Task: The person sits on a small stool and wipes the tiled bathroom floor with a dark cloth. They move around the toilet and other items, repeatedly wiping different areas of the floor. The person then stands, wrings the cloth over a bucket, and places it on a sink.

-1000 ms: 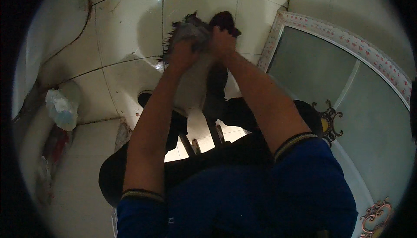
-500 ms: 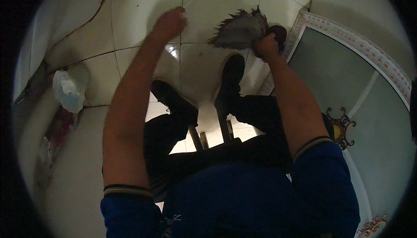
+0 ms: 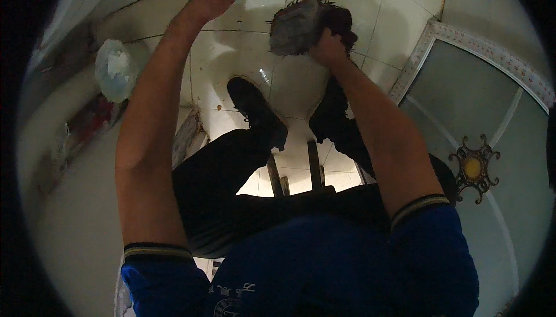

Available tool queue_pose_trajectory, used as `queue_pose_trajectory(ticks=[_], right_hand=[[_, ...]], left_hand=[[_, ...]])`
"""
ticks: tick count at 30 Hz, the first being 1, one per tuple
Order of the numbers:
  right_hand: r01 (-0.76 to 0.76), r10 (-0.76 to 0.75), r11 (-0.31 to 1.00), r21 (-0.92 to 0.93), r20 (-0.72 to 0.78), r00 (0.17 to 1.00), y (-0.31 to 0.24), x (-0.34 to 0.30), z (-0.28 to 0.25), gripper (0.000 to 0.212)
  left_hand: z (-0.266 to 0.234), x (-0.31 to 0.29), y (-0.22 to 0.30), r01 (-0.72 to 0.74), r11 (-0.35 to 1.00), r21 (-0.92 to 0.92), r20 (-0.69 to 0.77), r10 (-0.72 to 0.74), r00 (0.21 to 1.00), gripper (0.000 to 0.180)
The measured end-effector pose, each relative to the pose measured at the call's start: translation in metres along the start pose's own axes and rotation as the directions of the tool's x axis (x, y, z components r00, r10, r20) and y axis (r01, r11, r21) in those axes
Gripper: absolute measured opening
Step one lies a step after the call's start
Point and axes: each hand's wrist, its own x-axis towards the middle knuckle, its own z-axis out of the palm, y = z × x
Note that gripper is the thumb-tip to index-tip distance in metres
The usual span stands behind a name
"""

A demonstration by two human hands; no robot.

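Note:
My right hand [image 3: 329, 48] is closed on a shaggy-edged rag [image 3: 294, 28], gripping it at its dark reddish-brown right end. The rag's grey, flat side spreads out to the left of my fist, against or just over the pale floor tiles [image 3: 231, 56]. Its fringe is dark and ragged. Farther left, my left hand [image 3: 213, 0] reaches out above the floor with nothing in it, thumb and forefinger apart; its other fingers are partly curled. Both bare forearms come up from blue short sleeves.
My black shoes [image 3: 252, 105] stand on the tiles beside dark stool legs [image 3: 314, 163]. To the right is a frosted panel [image 3: 463, 91] with a flower-patterned frame and a curled metal ornament [image 3: 474, 167]. A translucent plastic bag [image 3: 114, 71] and a red item [image 3: 92, 117] are at the left.
In the view, the rag and my right hand have shifted left and slightly up, away from the framed panel. My left hand has moved up and left, and its fingers have loosened. My view has shifted too.

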Motion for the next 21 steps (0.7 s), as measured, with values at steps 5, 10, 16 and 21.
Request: queue_pose_trajectory(ticks=[5,10,16,21], right_hand=[[0.257,-0.278,0.937,0.237,0.058,0.959,-0.013,-0.016,0.023,0.088],[0.283,-0.257,0.937,0.205,-0.142,0.956,-0.023,-0.078,0.046,0.085],[0.231,-0.187,0.961,-0.151,0.261,0.947,0.007,-0.168,0.071,0.065],[0.597,-0.156,0.758,-0.262,0.817,0.556,0.014,-0.278,0.116,0.034]], left_hand=[[-0.007,-0.042,-0.015,0.008,0.995,0.102,-0.036,-0.004,0.999,0.040],[-0.012,-0.091,-0.050,-0.047,0.997,0.054,-0.014,0.048,0.999,0.043],[-0.076,-0.139,-0.009,0.124,0.973,0.194,-0.142,-0.097,0.985,0.049],[-0.110,-0.162,0.012,0.313,0.942,0.119,-0.115,-0.300,0.947,0.048]])
